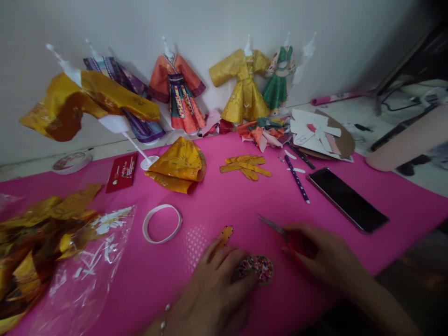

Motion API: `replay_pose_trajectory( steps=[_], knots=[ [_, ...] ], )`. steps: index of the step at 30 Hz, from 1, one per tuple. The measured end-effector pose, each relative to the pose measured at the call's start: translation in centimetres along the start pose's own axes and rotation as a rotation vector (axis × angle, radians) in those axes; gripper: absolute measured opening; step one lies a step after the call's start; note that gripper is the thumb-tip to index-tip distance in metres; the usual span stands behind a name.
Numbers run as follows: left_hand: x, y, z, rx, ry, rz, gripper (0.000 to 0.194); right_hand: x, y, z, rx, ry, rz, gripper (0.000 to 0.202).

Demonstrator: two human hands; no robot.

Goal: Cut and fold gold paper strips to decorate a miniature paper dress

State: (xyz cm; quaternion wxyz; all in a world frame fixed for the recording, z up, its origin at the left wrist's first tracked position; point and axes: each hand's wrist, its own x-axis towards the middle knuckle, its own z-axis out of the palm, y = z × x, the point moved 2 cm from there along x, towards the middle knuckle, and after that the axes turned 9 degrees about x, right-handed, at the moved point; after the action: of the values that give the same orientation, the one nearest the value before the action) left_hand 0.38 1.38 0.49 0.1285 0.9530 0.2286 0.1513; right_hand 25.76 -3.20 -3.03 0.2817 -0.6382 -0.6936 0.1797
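Observation:
My left hand (224, 275) lies low in the middle of the pink table, fingers bent over a small orange-yellow fabric strip (227, 233) and the left side of a round piece covered in multicoloured beads (261, 269). Whether it grips either one is hard to make out. To the right, my right hand (324, 259) is closed around red-handled scissors (276, 227), whose blades point up and left. Left of my hands, a white ring of tape (163, 224) rests on the table. Further back is a small pile of yellow fabric strips (247, 166).
Dressed doll forms, including an orange one (180, 93) and a yellow one (245, 88), stand along the wall. A black phone (348, 198) and purple pen (297, 179) lie right. Fabric scraps (35, 238) and a plastic bag (94, 275) cover the left. A pink tabletop (217, 200) spans the middle.

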Motion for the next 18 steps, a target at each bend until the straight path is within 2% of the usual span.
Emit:
replay_pose_trajectory(
  steps=[6, 10, 18],
  knots=[
    [-0.2, -0.1, 0.5, 0.034, -0.043, 0.002, 0.02, 0.0, 0.0, 0.1, 0.004, -0.007, -0.003, 0.022],
    [-0.7, -0.2, 0.7, 0.031, 0.016, -0.018, 0.013, 0.0, 0.0, 0.1, -0.008, -0.011, 0.008, 0.023],
    [-1.2, -0.6, 0.7, 0.013, 0.132, -0.074, 0.02, 0.1, -0.2, 0.0, -0.018, -0.014, 0.004, 0.022]
  ],
)
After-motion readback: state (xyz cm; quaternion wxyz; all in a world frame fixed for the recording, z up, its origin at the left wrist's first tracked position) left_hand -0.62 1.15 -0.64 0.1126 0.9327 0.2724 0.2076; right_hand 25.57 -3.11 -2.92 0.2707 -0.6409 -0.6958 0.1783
